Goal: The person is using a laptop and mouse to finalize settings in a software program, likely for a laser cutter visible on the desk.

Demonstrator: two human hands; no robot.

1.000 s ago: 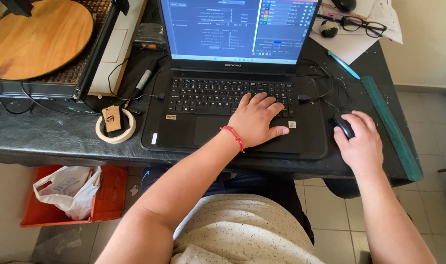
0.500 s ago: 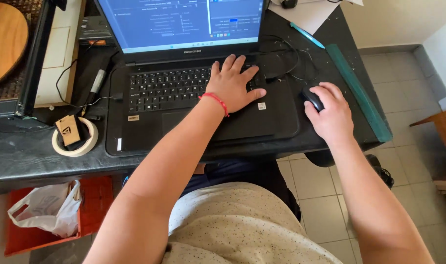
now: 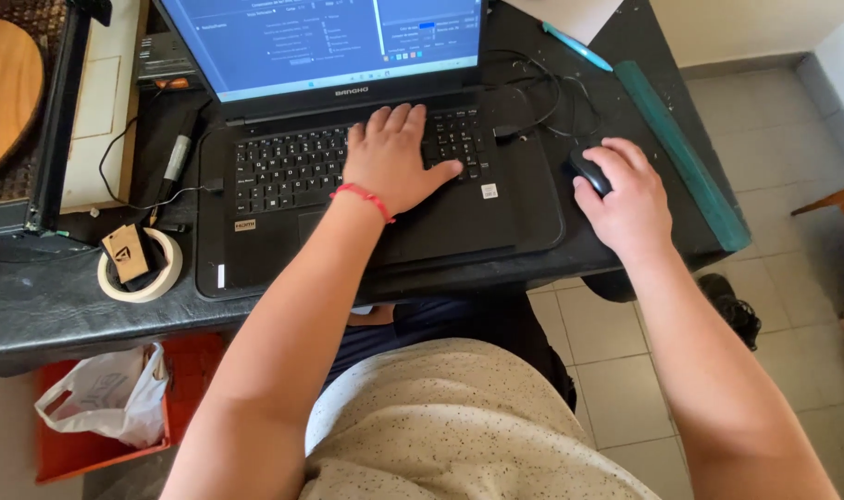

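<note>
Left hand (image 3: 390, 162) flat on laptop keyboard (image 3: 292, 167) (grip released), right hand (image 3: 630, 199) grasping black mouse (image 3: 587, 169)

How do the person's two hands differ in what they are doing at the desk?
The left hand lies flat on the black laptop, fingers spread over the keyboard, while the right hand curls over a small black mouse beside the laptop. The left wrist wears a red band; the right wrist is bare. Both hands rest palm down on the dark desk.
</note>
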